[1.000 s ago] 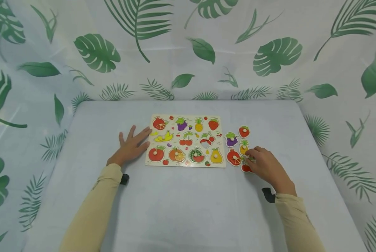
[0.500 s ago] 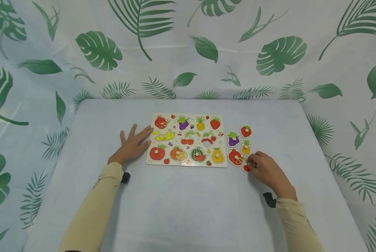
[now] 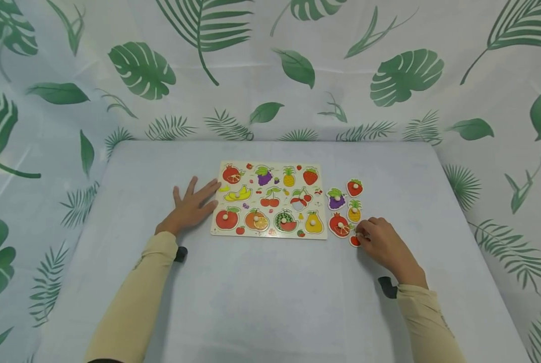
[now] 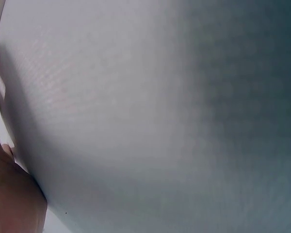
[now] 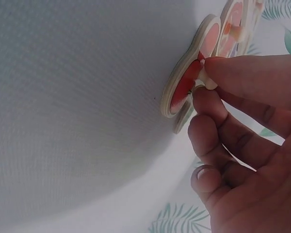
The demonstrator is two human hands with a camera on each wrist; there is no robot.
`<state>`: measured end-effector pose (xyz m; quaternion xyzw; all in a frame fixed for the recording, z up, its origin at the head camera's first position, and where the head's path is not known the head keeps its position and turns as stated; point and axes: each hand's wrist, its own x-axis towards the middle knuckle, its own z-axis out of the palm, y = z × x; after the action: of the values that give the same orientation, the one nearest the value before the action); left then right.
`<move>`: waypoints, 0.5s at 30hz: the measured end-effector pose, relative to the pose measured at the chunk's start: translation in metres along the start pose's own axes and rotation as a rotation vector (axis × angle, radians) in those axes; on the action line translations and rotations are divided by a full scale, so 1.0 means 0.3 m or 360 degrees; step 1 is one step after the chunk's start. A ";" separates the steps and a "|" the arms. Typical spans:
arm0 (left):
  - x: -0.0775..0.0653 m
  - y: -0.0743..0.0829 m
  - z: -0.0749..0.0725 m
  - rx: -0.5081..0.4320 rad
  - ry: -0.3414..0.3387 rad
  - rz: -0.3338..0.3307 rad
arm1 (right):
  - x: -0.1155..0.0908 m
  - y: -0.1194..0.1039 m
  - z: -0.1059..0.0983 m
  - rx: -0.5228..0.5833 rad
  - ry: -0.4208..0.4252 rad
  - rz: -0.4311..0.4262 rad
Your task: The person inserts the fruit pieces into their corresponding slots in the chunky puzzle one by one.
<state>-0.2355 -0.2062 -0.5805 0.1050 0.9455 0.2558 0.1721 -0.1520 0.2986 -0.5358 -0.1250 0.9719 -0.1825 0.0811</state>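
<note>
Leaf-print cloth hangs behind and beside a pale table. On it, near the board's lower right corner, is a small red piece, probably cherries; the right hand pinches its knob between thumb and fingertip, the remaining fingers bent below. That hold suits so flat a shape, since the knob offers the easiest grip; whether the piece is off the table, I cannot tell. Around it lie 4 other loose pieces, pomegranate, pineapple, grapes and strawberry, grouped presumably for that hand's easy reach. Left of these the board lies flat, its bottom row filled by 4 knobbed fruits: apple, orange, watermelon and pear. No knobs show in the 2 upper rows. At its left edge the left hand is spread, fingertips at the rim, likely steadying it. Outermost are 2 tan sleeves.
</note>
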 end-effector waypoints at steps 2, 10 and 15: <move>-0.002 0.003 -0.002 -0.0001 0.0001 -0.0002 | -0.001 0.000 0.000 0.0000 -0.0001 -0.0001; 0.000 0.001 0.000 -0.0022 0.0000 -0.0005 | -0.006 -0.003 -0.020 0.0000 0.0005 -0.0013; -0.001 -0.001 0.000 -0.0038 0.0007 -0.0001 | -0.004 -0.007 -0.040 0.0012 0.0014 -0.0012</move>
<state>-0.2353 -0.2065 -0.5805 0.1021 0.9427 0.2674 0.1713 -0.1527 0.3010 -0.5237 -0.1274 0.9710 -0.1872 0.0765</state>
